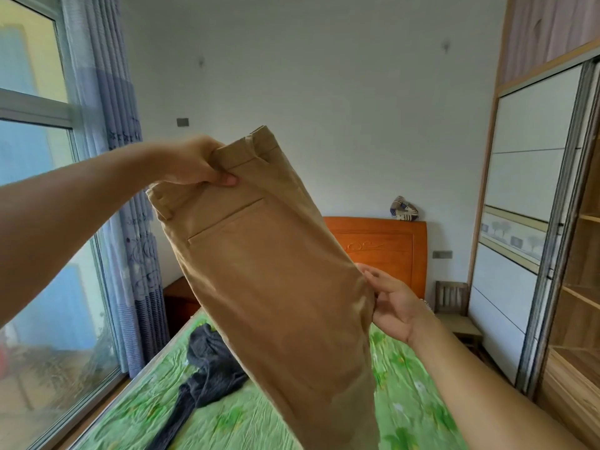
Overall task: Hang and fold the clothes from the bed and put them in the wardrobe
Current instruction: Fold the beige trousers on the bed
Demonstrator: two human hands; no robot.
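Left hand (194,164) high, right hand (394,306) lower, on trousers (276,271)

Wall (324,76): white, plain, 2 switch plates.
Window (32,190): left side, metal frame, daylight entering.
Curtain (107,141): blue, patterned, hanging beside window.
Headboard (383,245): orange wood, against wall.
Wardrobe (532,141): right side, white sliding door, open wooden shelves.
Chair (451,297): wooden, between headboard and wardrobe.

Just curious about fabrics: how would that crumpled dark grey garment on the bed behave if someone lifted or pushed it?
Probably floppy: the dark grey garment lies in soft bunched folds on the green patterned bedsheet. Lifted, it would likely sag and trail, since one long part stretches away from the heap. Pushed, it would probably bunch rather than slide.
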